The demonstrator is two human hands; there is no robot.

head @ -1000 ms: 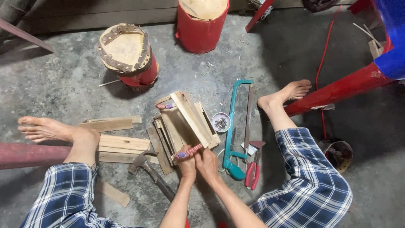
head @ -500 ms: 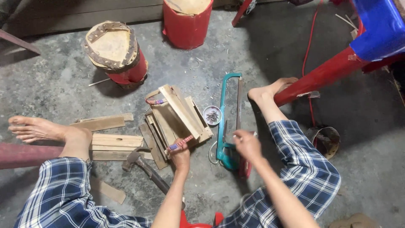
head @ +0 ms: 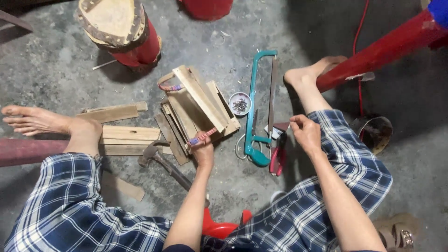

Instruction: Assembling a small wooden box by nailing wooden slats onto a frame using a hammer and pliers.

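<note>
Right hand (head: 305,133) was next to the left hand (head: 204,151) on the bundle of wooden slats (head: 196,109) a sec ago, then went over to the teal-framed hacksaw (head: 259,109). Now it's lifted off the floor by the knee w/ fingers curled. Cam also tipped down a bit.

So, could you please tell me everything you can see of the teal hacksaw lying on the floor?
The teal hacksaw lies flat on the grey concrete floor, between the stack of wooden slats and the person's right leg. Its frame looks like painted metal, bent in a U, with a closed loop handle at the end nearer the person. A thin dark blade spans the open side on the right. A small round dish of nails sits beside the frame, and red-handled pliers lie by the handle. The right hand is close, not touching it.
</note>
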